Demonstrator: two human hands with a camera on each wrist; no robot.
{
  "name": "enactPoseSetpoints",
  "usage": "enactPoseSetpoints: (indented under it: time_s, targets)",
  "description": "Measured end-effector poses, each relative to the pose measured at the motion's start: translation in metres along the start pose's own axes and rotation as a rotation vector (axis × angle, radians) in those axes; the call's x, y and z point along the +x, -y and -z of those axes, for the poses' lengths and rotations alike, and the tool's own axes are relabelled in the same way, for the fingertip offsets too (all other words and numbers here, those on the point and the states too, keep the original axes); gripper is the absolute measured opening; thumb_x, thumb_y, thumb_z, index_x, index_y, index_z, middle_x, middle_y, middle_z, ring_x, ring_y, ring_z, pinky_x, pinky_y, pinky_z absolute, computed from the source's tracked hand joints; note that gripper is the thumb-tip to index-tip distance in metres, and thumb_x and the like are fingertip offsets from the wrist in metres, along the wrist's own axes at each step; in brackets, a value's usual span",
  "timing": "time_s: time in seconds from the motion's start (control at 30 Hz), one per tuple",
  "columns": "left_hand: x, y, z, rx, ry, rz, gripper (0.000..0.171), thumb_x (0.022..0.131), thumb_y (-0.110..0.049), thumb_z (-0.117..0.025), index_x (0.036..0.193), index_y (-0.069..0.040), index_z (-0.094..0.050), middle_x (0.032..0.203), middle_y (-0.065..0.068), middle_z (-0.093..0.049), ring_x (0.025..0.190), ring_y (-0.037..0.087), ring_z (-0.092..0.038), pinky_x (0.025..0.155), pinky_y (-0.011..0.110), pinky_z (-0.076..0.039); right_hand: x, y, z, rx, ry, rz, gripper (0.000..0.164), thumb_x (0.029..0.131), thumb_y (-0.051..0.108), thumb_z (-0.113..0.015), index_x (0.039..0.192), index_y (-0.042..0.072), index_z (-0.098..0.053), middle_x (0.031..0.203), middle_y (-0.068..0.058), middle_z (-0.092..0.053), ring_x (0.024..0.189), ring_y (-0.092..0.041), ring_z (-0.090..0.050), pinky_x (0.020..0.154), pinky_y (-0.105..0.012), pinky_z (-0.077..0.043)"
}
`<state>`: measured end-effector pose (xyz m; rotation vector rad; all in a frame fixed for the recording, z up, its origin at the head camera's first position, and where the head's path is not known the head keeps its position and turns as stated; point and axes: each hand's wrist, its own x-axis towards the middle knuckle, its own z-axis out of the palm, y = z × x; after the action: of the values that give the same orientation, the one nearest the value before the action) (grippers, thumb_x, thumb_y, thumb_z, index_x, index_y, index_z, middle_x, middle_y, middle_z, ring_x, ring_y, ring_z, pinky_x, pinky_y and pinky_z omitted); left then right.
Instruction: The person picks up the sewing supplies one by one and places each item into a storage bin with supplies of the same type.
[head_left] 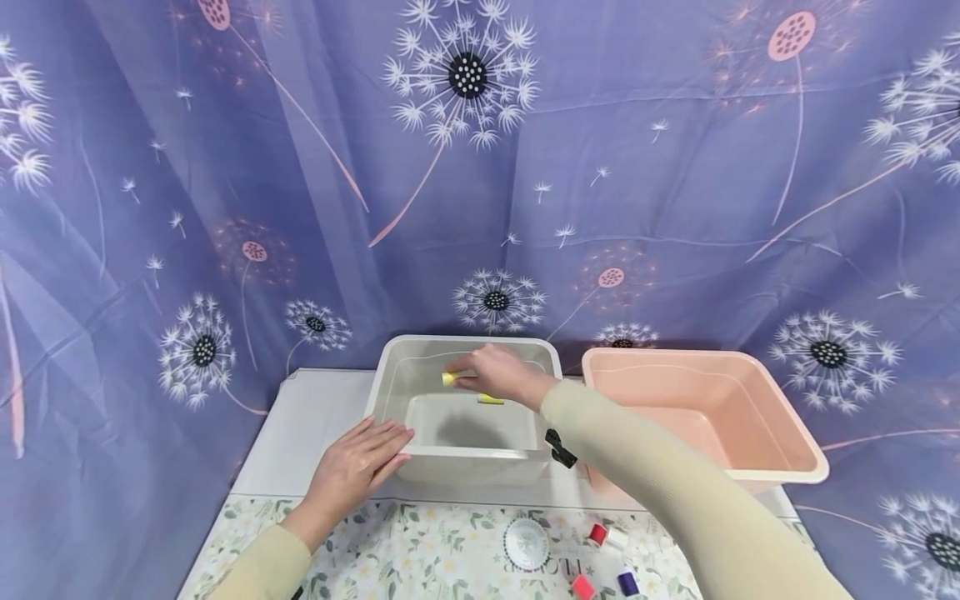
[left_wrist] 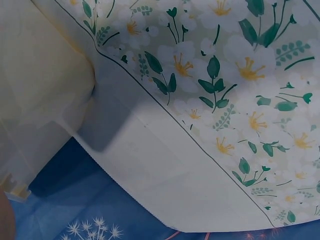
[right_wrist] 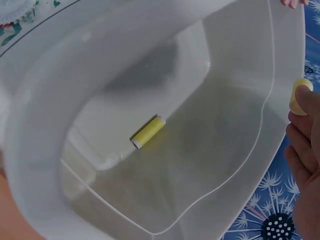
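My right hand (head_left: 501,372) pinches a yellow spool of thread (right_wrist: 301,97) between thumb and fingers, above the light grey plastic bin (head_left: 480,454). Inside that bin a second yellow thread spool (right_wrist: 150,132) lies on its side, on the floor near a wall. My left hand (head_left: 362,457) rests with extended fingers on the bin's front left rim; the left wrist view shows mostly tablecloth, with little of the hand.
A peach plastic bin (head_left: 780,477) stands to the right. On the floral tablecloth (head_left: 420,550) in front are a white fluted dish (head_left: 527,544) and red (head_left: 597,534), white (head_left: 617,537), pink (head_left: 582,587) and purple (head_left: 627,582) spools. A patterned curtain (head_left: 622,167) hangs behind.
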<state>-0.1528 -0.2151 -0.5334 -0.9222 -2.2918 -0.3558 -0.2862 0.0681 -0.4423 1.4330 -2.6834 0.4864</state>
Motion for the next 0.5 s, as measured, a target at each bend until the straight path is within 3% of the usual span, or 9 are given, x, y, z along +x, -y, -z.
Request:
enactPoseSetpoints:
  time_s: [0.27, 0.5]
  targets:
    - [0.000, 0.000, -0.001, 0.003, -0.004, -0.004, 0.066, 0.114, -0.056, -0.034, 0.126, -0.012, -0.081, 0.119, 0.007, -0.080, 0.112, 0.028, -0.077, 0.106, 0.055, -0.058, 0.009, -0.005, -0.002, -0.053, 0.039, -0.007, 0.024, 0.099, 0.020, -0.079, 0.121, 0.012, -0.082, 0.114, -0.004, -0.081, 0.095, -0.020, -0.080, 0.089, -0.032, -0.065]
    - [0.001, 0.000, 0.000, 0.000, -0.007, -0.006, 0.066, 0.114, -0.056, -0.034, 0.126, -0.011, -0.081, 0.119, 0.007, -0.080, 0.112, 0.028, -0.077, 0.105, 0.055, -0.058, 0.014, -0.012, -0.008, -0.035, 0.113, -0.040, 0.024, 0.101, 0.021, -0.078, 0.123, 0.012, -0.082, 0.121, -0.002, -0.080, 0.106, -0.020, -0.078, 0.097, -0.033, -0.063]
